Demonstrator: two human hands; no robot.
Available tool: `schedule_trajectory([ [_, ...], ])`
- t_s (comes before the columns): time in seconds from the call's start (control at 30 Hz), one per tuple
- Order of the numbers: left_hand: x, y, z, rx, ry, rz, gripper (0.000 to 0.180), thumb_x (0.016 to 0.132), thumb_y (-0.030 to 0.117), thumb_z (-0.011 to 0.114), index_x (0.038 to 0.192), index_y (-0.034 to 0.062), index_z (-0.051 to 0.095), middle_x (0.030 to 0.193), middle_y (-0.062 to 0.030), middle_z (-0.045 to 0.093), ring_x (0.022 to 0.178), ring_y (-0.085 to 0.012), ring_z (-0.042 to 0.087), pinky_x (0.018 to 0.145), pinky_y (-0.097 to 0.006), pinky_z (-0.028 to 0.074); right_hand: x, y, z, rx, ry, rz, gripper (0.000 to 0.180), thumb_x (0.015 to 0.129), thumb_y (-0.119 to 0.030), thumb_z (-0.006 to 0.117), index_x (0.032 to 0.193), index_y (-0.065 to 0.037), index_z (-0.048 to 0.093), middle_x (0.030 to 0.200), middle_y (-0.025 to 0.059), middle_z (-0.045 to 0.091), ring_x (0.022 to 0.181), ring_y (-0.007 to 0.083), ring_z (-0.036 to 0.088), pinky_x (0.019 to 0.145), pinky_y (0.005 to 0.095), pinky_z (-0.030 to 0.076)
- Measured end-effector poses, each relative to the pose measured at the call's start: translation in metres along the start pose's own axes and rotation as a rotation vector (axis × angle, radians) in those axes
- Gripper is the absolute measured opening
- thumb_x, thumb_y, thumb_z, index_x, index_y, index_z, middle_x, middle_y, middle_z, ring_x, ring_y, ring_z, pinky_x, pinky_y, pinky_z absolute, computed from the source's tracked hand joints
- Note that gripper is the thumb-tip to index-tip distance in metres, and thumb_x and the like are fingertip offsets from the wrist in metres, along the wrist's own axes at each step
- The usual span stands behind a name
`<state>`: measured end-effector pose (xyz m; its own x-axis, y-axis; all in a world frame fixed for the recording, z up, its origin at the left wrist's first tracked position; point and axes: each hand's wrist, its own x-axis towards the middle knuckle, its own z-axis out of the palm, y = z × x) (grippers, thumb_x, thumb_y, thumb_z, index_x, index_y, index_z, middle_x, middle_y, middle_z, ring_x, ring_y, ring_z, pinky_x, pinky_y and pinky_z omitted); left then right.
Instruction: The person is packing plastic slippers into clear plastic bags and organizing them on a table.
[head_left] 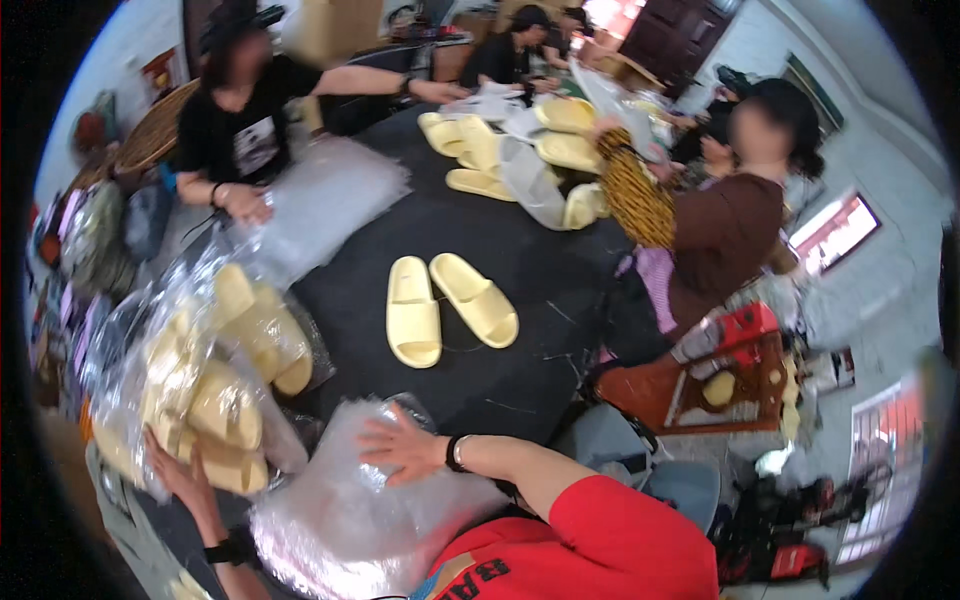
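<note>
My right hand (pixel 402 450) lies with its fingers spread on a stack of clear plastic bags (pixel 345 525) at the table's near edge. Over on the left, my left hand (pixel 188 484) rests against a heap of pale yellow slippers in clear bags (pixel 215 400), its fingers stretched out and apart. A loose pair of slippers sits in the middle of the table: the left slipper (pixel 413 312) points nearly straight away from me, and the right slipper (pixel 476 300) is angled beside it. Neither is bagged.
The black table (pixel 350 270) carries more yellow slippers (pixel 480 150) at its far end. Across on the left, a person (pixel 250 130) touches a pile of clear bags (pixel 325 195). Another person (pixel 725 220) works at the right side. A wooden chair (pixel 650 395) stands near the right edge.
</note>
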<state>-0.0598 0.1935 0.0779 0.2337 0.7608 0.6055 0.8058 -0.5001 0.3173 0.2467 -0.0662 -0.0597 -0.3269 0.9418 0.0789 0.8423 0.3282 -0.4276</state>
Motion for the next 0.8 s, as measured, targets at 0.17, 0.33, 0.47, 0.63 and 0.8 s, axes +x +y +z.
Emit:
schedule_trajectory([
  [0.17, 0.026, -0.021, 0.051, -0.121, -0.279, -0.159, 0.080, 0.077, 0.003, 0.058, 0.144, 0.0211, 0.019, 0.135, -0.0157, 0.041, 0.119, -0.0340, 0.042, 0.098, -0.045, 0.030, -0.005, -0.002, 0.001, -0.010, -0.005, 0.032, 0.066, 0.080, -0.059, 0.047, 0.135, -0.024, 0.038, 0.149, 0.0053, 0.019, 0.139, 0.0309, 0.003, 0.097, 0.0696, -0.009],
  [0.33, 0.025, -0.063, 0.083, 0.189, -0.164, -0.056, 0.053, 0.079, 0.002, 0.057, 0.129, 0.0054, 0.043, 0.120, -0.0209, 0.052, 0.110, -0.0372, 0.049, 0.088, -0.041, 0.039, -0.007, -0.003, -0.003, 0.022, 0.008, 0.027, 0.065, 0.080, -0.060, 0.047, 0.135, -0.025, 0.040, 0.149, 0.0047, 0.018, 0.139, 0.0299, 0.003, 0.097, 0.0695, -0.010],
  [0.47, 0.034, -0.054, 0.050, -0.117, -0.148, -0.162, 0.038, 0.081, 0.001, 0.055, 0.118, -0.0050, 0.047, 0.116, -0.0233, 0.052, 0.106, -0.0390, 0.049, 0.088, -0.041, 0.039, -0.008, 0.000, 0.007, -0.027, 0.079, -0.008, 0.066, 0.080, -0.059, 0.048, 0.135, -0.024, 0.040, 0.150, 0.0040, 0.016, 0.139, 0.0293, 0.002, 0.097, 0.0690, -0.011],
  [0.63, 0.011, -0.028, -0.009, -0.269, 0.069, -0.168, 0.044, 0.084, 0.008, 0.057, 0.124, -0.0053, 0.043, 0.124, -0.0228, 0.046, 0.117, -0.0366, 0.042, 0.095, -0.039, 0.035, -0.006, -0.003, 0.000, -0.029, 0.047, -0.012, 0.066, 0.079, -0.059, 0.049, 0.135, -0.025, 0.039, 0.150, 0.0033, 0.014, 0.139, 0.0298, 0.002, 0.098, 0.0680, -0.013],
  [0.8, -0.036, 0.044, -0.076, -0.220, 0.067, 0.288, 0.056, 0.079, 0.028, 0.065, 0.121, -0.0046, 0.047, 0.119, -0.0237, 0.048, 0.113, -0.0403, 0.044, 0.093, -0.049, 0.034, -0.002, -0.004, -0.026, 0.116, -0.096, 0.148, 0.057, 0.084, -0.054, 0.045, 0.134, -0.026, 0.042, 0.145, 0.0035, 0.030, 0.138, 0.0282, 0.011, 0.100, 0.0647, -0.011],
])
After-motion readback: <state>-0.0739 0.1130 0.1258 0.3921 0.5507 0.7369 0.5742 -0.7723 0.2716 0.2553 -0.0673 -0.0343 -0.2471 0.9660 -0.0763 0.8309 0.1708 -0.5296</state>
